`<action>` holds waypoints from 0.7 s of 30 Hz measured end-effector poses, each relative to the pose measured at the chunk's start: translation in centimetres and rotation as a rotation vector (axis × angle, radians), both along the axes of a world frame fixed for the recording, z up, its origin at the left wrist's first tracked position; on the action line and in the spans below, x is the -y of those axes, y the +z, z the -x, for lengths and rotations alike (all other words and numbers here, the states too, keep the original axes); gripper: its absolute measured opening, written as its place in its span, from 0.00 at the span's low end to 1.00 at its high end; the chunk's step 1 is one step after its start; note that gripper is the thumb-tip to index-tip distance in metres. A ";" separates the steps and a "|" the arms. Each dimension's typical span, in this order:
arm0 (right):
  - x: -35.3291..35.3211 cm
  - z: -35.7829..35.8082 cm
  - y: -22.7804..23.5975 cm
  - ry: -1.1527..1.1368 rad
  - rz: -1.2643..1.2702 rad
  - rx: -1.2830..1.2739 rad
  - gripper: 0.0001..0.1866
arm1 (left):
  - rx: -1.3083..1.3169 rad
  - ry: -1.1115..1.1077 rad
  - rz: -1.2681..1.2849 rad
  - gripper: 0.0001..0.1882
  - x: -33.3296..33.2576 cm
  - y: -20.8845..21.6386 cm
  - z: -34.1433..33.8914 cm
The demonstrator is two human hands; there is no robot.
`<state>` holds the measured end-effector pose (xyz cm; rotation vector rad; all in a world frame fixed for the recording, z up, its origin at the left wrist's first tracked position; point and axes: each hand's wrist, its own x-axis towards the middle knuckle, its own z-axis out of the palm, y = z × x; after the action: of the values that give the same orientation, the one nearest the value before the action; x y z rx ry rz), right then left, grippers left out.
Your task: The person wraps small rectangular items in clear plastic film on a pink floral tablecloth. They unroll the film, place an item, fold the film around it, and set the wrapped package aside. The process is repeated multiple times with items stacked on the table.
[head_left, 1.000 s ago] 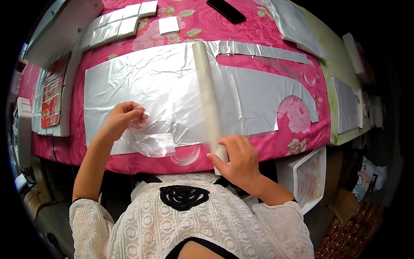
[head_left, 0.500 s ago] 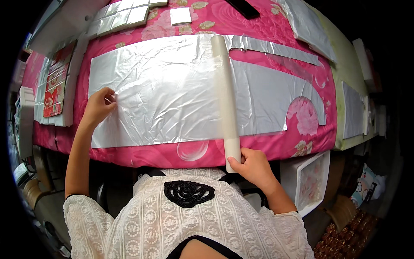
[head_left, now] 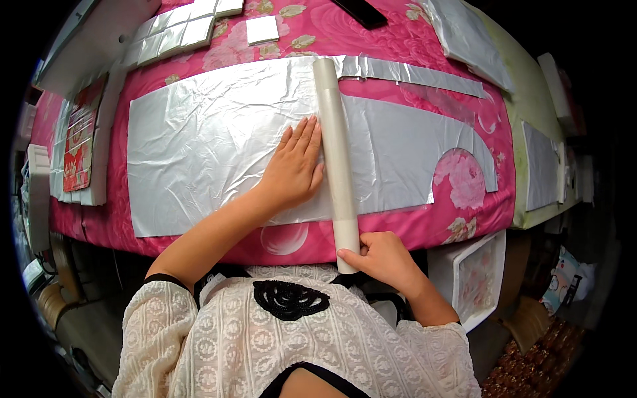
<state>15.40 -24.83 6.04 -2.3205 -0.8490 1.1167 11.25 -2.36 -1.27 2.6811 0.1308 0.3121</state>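
While the left hand (head_left: pixel 295 162) lies flat and empty on the silver sheet (head_left: pixel 199 146), the right hand (head_left: pixel 385 255) closes its grip around the near end of the pale roll (head_left: pixel 338 159) lying across it. Apparent step: smoothing; next, hold the roll square.

No readable text, markings on red package (head_left: pixel 79 158), too blurred

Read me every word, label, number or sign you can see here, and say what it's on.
Nothing is legible enough to quote.
Red printed package at left: any lettering is too blurred to read.
Pale-blue printed bag, lower right: its markings are too small to read.
Silver sheet and the pale roll in the right hand: no lettering visible.
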 end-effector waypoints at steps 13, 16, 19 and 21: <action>-17.1 -16.3 -4.1 -0.389 -0.545 -0.482 0.22 | -0.043 0.022 -0.148 0.36 0.3 -0.7 -0.3; -18.3 -17.4 -5.1 -0.749 -0.915 -0.824 0.15 | -0.098 0.013 -0.152 0.36 0.4 0.1 -0.3; -17.6 -20.2 -6.9 -0.943 -1.180 -1.100 0.11 | -0.115 0.022 -0.162 0.36 0.5 0.2 -0.2; -15.9 -24.3 -7.5 -1.060 -1.311 -1.121 0.10 | -0.121 0.023 -0.157 0.37 0.4 0.2 -0.2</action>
<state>39.66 -8.96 -1.41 -0.5661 0.1829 0.7116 11.46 -2.76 -1.02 2.8565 0.1809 0.1736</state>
